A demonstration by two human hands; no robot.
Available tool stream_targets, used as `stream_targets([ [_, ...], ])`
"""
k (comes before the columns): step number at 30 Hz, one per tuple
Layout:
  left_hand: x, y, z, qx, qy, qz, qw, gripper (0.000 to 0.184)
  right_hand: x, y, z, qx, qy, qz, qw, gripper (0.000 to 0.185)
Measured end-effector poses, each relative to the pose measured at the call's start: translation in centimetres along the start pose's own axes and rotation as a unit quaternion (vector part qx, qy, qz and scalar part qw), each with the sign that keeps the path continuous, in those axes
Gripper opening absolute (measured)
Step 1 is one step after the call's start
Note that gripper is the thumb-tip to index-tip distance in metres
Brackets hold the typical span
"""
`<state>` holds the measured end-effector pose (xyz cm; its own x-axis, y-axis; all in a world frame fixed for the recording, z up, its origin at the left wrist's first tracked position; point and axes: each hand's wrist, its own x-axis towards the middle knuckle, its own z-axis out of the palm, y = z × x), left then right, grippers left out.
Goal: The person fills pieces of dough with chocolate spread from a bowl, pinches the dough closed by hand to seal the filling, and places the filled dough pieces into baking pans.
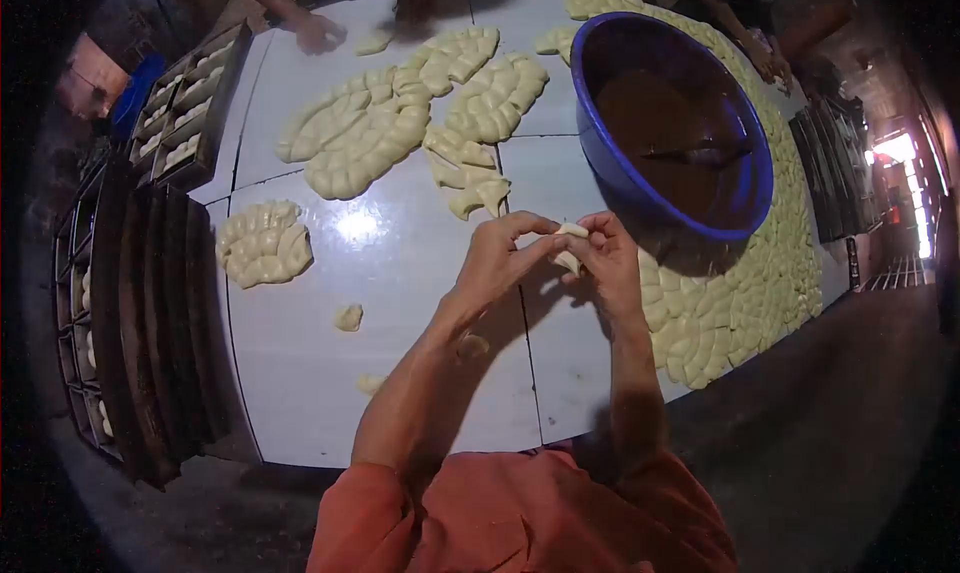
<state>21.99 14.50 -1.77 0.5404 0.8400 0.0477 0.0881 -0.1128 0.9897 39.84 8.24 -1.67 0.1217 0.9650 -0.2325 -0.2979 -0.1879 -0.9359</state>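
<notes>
Between my two hands is a small piece of pale dough point(572, 231), pinched by the fingers of both. My left hand point(505, 253) has thumb and forefinger closed on its left side. The fingers of my right hand point(610, 258) are closed on the other side, and part of the piece hangs below them. Just beyond my left hand lies a torn, stringy strip of dough point(465, 173). To the right, a large blue basin point(590, 123) with brown liquid inside stands tilted in view, next to a wide spread of dough pieces point(740, 313).
Joined dough pieces point(360, 133) cover the table's far middle, with a smaller cluster point(264, 243) at left. Small scraps point(348, 318) lie near my left arm. Trays with dough point(190, 113) and stacked trays point(150, 313) stand left. Other people's hands point(318, 33) work at the far edge.
</notes>
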Motion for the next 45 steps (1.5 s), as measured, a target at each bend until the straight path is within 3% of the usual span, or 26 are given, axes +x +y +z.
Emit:
stream_targets([
  [2,-0.5,-1.4,1.0,-0.039,0.046,-0.021,0.998,0.029,-0.4,1.5,-0.3,-0.176,0.09,-0.092,0.976,0.019],
  [3,-0.6,-1.3,0.9,-0.006,0.023,-0.039,0.999,0.032,-0.5,0.7,0.4,-0.397,0.141,-0.282,0.862,0.023],
  [4,-0.7,-0.9,1.6,-0.005,0.022,-0.038,0.999,0.032,-0.8,0.7,0.0,-0.396,0.143,-0.284,0.861,0.023],
  [6,-0.7,0.0,3.7,0.036,0.189,0.109,0.975,0.039,-1.2,0.4,-0.5,-0.361,0.12,-0.286,0.88,0.026],
  [7,-0.7,0.9,4.2,0.02,0.189,0.111,0.976,0.046,-1.9,0.0,-0.1,-0.302,0.111,-0.235,0.917,0.025],
  [8,-0.3,1.0,5.0,0.029,0.203,0.176,0.963,0.053,-2.5,-0.6,0.4,-0.302,0.112,-0.236,0.917,0.025],
  [9,-0.3,1.8,6.3,-0.037,0.189,0.18,0.965,0.06,-3.3,-1.7,1.5,-0.114,0.066,-0.182,0.974,0.025],
  [10,-0.4,2.5,7.5,-0.103,0.173,0.183,0.962,0.068,-3.9,-2.7,2.1,0.078,0.016,-0.122,0.989,0.024],
  [13,0.1,1.9,9.8,-0.115,0.161,0.257,0.946,0.081,-5.1,-4.3,1.5,0.187,-0.009,-0.099,0.977,0.024],
  [14,0.2,1.1,10.8,-0.128,0.161,0.241,0.949,0.094,-5.2,-4.8,0.9,0.24,-0.021,-0.088,0.966,0.023],
  [18,-0.3,1.2,12.8,-0.204,0.112,0.146,0.962,0.098,-3.5,-6.8,-2.5,0.156,-0.028,-0.084,0.984,0.017],
  [20,-1.1,1.6,12.5,-0.258,0.057,0.021,0.964,0.092,-1.1,-9.4,-4.2,0.046,0.065,-0.179,0.981,0.018],
  [23,-2.2,0.9,10.8,-0.233,0.051,-0.014,0.971,0.077,4.0,-12.9,-9.5,-0.233,0.075,-0.133,0.961,0.019],
  [24,-2.4,0.7,9.9,-0.224,0.047,-0.046,0.972,0.067,6.1,-13.0,-11.1,-0.233,0.074,-0.134,0.96,0.019],
  [25,-2.6,0.5,9.3,-0.214,0.044,-0.078,0.973,0.058,8.2,-12.7,-12.6,-0.386,0.036,-0.112,0.915,0.019],
  [27,-2.9,0.0,8.5,-0.199,0.054,-0.083,0.975,0.051,10.8,-11.5,-14.0,-0.631,-0.036,-0.092,0.769,0.023],
  [28,-3.0,-0.3,8.2,-0.184,0.064,-0.089,0.977,0.044,11.7,-10.3,-15.1,-0.631,-0.037,-0.093,0.769,0.023],
  [30,-3.2,0.8,7.3,-0.152,0.062,-0.1,0.981,0.041,12.7,-9.1,-15.8,-0.686,-0.178,-0.066,0.702,0.03],
  [31,-3.4,0.9,6.9,-0.121,0.043,-0.113,0.985,0.04,12.8,-9.1,-14.9,-0.686,-0.197,0.026,0.7,0.03],
  [32,-3.6,0.9,6.7,-0.089,0.024,-0.127,0.988,0.039,12.2,-9.6,-14.5,-0.686,-0.2,0.026,0.699,0.03],
  [35,-3.8,0.1,6.5,-0.106,0.025,-0.123,0.986,0.039,10.6,-11.1,-13.4,-0.544,-0.113,0.005,0.832,0.03],
  [38,-3.2,0.8,7.0,-0.116,0.023,-0.15,0.982,0.038,7.6,-13.1,-10.6,-0.543,-0.067,-0.026,0.837,0.031],
  [39,-2.9,0.7,7.3,-0.132,0.02,-0.126,0.983,0.038,7.2,-12.9,-10.4,-0.477,-0.044,-0.061,0.876,0.025],
  [40,-2.6,0.7,7.6,-0.148,0.019,-0.102,0.984,0.037,6.7,-13.0,-10.0,-0.48,-0.046,-0.061,0.874,0.025],
  [42,-1.7,0.9,8.2,-0.142,0.008,-0.1,0.985,0.039,5.2,-13.0,-8.6,-0.145,0.014,-0.05,0.988,0.018],
  [45,-0.6,1.8,9.1,-0.279,-0.019,-0.102,0.955,0.044,2.8,-11.4,-5.9,-0.017,-0.026,-0.07,0.997,0.015],
])
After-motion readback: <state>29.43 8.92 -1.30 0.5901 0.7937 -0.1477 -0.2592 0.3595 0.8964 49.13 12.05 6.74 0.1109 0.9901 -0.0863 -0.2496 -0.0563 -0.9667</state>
